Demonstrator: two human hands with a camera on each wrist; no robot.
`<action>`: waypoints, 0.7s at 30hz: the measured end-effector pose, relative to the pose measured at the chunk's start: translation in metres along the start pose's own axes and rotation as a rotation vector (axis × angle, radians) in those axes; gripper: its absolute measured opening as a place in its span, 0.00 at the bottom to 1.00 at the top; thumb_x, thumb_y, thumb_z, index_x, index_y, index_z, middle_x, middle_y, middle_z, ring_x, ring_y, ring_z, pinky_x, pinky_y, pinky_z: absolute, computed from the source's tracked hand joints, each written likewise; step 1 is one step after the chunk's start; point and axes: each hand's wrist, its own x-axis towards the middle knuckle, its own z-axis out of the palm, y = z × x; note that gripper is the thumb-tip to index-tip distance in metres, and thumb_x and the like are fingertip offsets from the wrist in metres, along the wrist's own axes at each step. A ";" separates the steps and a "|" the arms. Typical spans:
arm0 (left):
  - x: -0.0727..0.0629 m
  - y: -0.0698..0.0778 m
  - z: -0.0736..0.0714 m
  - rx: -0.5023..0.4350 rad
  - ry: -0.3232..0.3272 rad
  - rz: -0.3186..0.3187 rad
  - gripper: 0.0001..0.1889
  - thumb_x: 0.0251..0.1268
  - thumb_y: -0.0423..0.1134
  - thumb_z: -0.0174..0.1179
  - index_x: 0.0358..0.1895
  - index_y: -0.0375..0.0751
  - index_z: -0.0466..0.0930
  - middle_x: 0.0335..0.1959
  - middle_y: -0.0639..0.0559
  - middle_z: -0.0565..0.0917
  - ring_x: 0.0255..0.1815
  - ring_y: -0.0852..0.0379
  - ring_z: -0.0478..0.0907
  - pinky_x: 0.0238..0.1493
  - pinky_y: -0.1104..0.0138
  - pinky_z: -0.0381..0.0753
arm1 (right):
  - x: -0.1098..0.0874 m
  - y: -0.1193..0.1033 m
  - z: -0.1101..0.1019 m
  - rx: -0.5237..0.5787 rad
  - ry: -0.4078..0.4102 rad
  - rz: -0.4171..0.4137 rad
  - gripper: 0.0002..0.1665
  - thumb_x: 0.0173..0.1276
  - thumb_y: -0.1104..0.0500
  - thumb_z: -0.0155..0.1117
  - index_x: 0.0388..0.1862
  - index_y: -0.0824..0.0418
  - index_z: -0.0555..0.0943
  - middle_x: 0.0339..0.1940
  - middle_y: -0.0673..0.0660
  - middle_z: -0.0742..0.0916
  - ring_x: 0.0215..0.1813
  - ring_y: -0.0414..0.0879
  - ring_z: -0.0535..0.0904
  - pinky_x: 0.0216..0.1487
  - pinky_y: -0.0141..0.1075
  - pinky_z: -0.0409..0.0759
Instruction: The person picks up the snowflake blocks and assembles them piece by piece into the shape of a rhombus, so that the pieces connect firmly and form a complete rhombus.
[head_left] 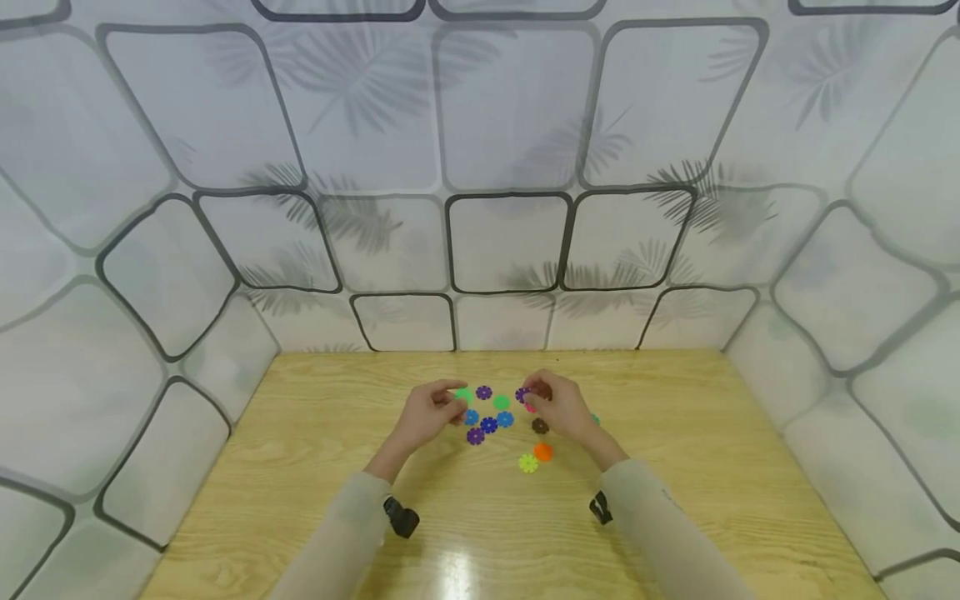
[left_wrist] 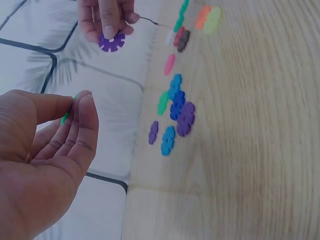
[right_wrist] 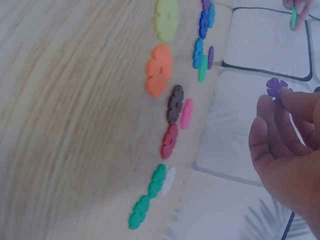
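Observation:
My left hand (head_left: 427,414) pinches a green snowflake disc (head_left: 464,393) between thumb and fingers; in the left wrist view that disc shows edge-on, mostly covered by the fingers. On the other side, my right hand (head_left: 564,408) holds a purple snowflake disc (right_wrist: 275,87) with notched edges by its rim. Both hands are raised over the table, apart from each other. Between them lie a dark blue disc (head_left: 489,425), lighter blue discs (head_left: 505,419), another green disc (head_left: 502,402) and purple discs (head_left: 476,436).
Nearer the right forearm lie a brown disc (head_left: 540,426), an orange disc (head_left: 543,452) and a yellow-green disc (head_left: 528,463). The right wrist view also has pink (right_wrist: 186,114), red (right_wrist: 169,141), white and teal discs on the wooden table (head_left: 300,500). Patterned cloth walls (head_left: 502,242) enclose its back and sides.

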 end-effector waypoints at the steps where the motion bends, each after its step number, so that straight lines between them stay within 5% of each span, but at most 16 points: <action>1: 0.000 0.002 0.001 -0.017 -0.007 0.001 0.21 0.76 0.29 0.62 0.68 0.30 0.78 0.40 0.28 0.88 0.43 0.29 0.88 0.50 0.41 0.90 | 0.000 -0.002 0.000 0.006 -0.001 -0.001 0.07 0.76 0.65 0.66 0.50 0.61 0.83 0.40 0.56 0.88 0.38 0.44 0.80 0.36 0.30 0.80; 9: 0.002 0.012 0.003 -0.074 -0.029 -0.008 0.22 0.77 0.31 0.62 0.70 0.31 0.78 0.42 0.30 0.89 0.40 0.45 0.91 0.48 0.55 0.93 | 0.000 -0.015 -0.002 0.074 -0.024 -0.021 0.08 0.80 0.65 0.62 0.54 0.61 0.82 0.45 0.59 0.88 0.47 0.61 0.87 0.40 0.28 0.85; 16: 0.005 0.020 0.006 -0.113 -0.032 -0.032 0.21 0.77 0.31 0.62 0.69 0.35 0.79 0.38 0.42 0.91 0.42 0.44 0.91 0.51 0.51 0.93 | 0.003 -0.023 0.000 0.103 -0.023 -0.097 0.07 0.79 0.66 0.64 0.52 0.61 0.83 0.44 0.59 0.89 0.47 0.58 0.87 0.41 0.28 0.85; 21: 0.004 0.026 0.009 -0.152 -0.040 -0.043 0.21 0.78 0.32 0.61 0.70 0.36 0.79 0.40 0.43 0.92 0.40 0.52 0.91 0.53 0.51 0.92 | 0.002 -0.029 0.001 0.119 -0.028 -0.130 0.07 0.78 0.66 0.64 0.51 0.61 0.83 0.44 0.58 0.88 0.47 0.59 0.87 0.42 0.30 0.86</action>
